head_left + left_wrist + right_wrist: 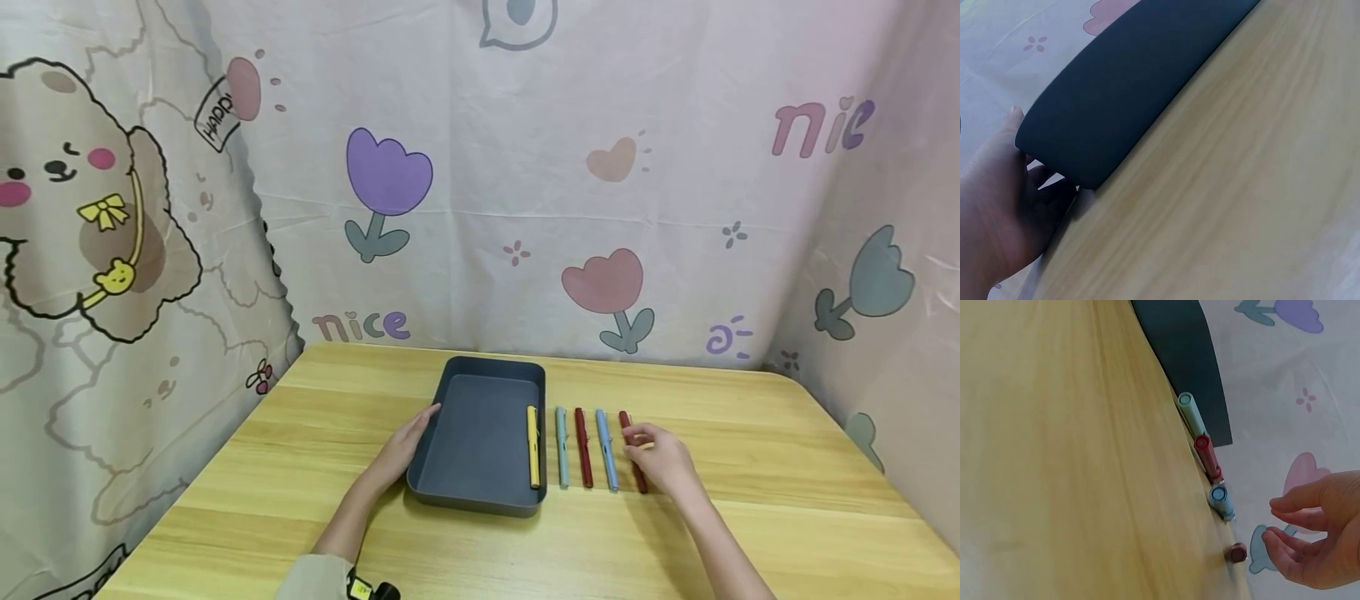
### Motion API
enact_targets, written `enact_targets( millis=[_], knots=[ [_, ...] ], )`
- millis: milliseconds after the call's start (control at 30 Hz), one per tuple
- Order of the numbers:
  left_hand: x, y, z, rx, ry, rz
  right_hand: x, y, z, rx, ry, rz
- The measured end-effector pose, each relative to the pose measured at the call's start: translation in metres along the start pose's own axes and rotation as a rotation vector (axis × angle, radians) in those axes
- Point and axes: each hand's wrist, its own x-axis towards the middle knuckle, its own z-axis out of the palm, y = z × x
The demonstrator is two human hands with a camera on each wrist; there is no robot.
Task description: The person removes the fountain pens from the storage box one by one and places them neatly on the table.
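A dark grey tray (480, 505) lies on the table, and my left hand (400, 450) holds its left side at the rim. In the left wrist view that hand (1004, 200) is at the corner of the tray wall (1129, 87), its lower fingers in shadow. My right hand (663, 458) is over the rightmost dark red pen (640, 475). Seen from the right wrist, this hand (1313, 531) has thumb and fingers parted, apart from the pen's end (1235, 553). A yellow pen (533, 450) lies inside the tray along its right wall.
Between tray and right hand, a light green pen (562, 450), another dark red pen (583, 450) and a blue pen (607, 450) lie in a row. The wooden table (787, 467) backs onto a printed curtain (510, 183), with more curtain at both sides.
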Motion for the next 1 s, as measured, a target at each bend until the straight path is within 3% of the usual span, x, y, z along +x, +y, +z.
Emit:
enact_targets(
  millis=[267, 1000],
  knots=[
    [0.0, 0.001, 0.001, -0.006, -0.001, -0.008, -0.006, -0.021, 0.006, 0.046, -0.029, -0.026],
    [0.0, 0.002, 0.0, -0.019, -0.003, -0.017, -0.01, -0.085, 0.068, 0.5, -0.137, 0.02]
  ],
)
